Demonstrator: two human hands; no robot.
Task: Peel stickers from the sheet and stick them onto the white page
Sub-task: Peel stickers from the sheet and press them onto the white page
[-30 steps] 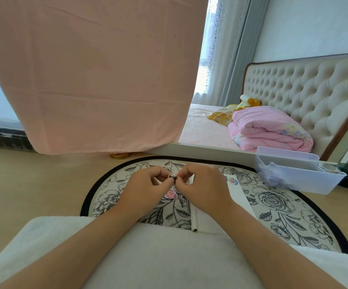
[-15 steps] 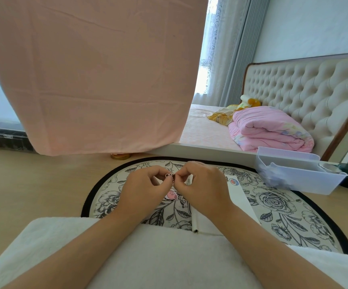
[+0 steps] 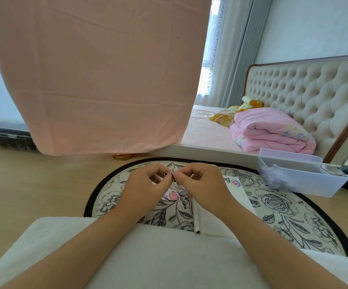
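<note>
The left hand (image 3: 146, 188) and the right hand (image 3: 204, 184) are curled, fingertips of both pinching one small brown sticker (image 3: 170, 176) held up between them above the floral mat (image 3: 283, 205), just left of the white page (image 3: 242, 197) that lies under the right wrist. Whether its backing is off is too small to tell. Tiny and gripped from two sides, it could tear, fold onto itself or cling to a fingertip, and if dropped it might land on the mat beside the pink sticker (image 3: 172, 195) rather than on the page.
</note>
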